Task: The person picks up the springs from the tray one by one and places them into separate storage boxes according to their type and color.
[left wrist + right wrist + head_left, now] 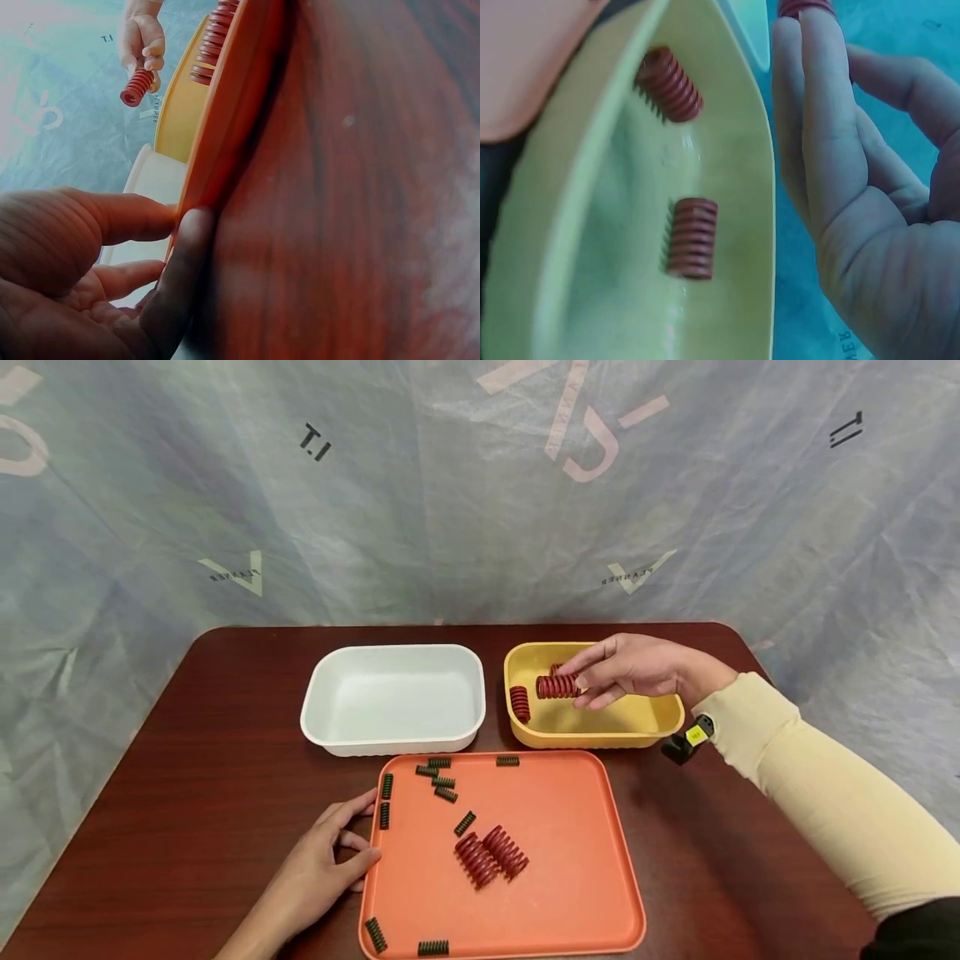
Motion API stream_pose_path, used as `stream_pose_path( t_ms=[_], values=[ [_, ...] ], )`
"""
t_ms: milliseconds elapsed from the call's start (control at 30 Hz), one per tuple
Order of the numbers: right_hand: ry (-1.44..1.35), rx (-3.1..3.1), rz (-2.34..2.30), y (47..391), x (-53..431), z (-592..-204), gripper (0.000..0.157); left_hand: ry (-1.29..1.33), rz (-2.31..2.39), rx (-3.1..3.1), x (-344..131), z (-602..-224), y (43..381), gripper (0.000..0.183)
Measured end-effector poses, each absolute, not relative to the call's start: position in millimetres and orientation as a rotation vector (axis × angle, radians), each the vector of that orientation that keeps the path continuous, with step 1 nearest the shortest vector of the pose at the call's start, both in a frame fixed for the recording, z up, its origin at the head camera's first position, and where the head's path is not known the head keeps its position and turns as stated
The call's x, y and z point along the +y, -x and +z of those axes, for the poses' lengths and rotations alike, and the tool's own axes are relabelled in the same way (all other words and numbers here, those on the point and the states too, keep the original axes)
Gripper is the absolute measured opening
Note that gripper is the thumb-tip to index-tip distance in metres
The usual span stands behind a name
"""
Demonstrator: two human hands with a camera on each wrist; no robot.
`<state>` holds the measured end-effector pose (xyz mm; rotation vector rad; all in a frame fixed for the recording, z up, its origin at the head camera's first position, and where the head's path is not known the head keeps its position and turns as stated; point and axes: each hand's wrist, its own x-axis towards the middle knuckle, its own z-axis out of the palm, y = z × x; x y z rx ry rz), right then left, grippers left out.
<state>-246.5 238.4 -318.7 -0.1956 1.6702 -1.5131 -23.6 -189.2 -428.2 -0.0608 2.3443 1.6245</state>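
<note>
In the head view my right hand (630, 668) pinches a red coil spring (557, 687) by its end, above the yellow bin (600, 741). Two more red springs, one of them a spring (520, 703) at the left wall, lie inside that bin; the right wrist view shows both, including the lower spring (692, 238). My left hand (318, 864) grips the left rim of the orange tray (562, 893); in the left wrist view a fingertip (193, 229) presses its outer side. On the tray lie two red springs (491, 856) and several small dark green springs (444, 782).
A white bin (393, 747) stands left of the yellow one, behind the tray. All sit on a dark reddish-brown wooden table (195, 793). Grey printed sheeting (420, 527) hangs behind the table and at its sides.
</note>
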Motion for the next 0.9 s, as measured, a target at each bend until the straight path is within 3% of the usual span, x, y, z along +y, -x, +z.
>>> stream_pose_path(
  t_ms=[367,900],
  values=[
    [0.093,1.732,-1.396,277,241,-324,0.045,0.027,1.635,2.334,-189,-430,24,0.07],
    [0.079,1.765,-1.28,297,237,-349,0.044,0.031,1.607,2.362,-189,-428,24,0.071]
  ],
)
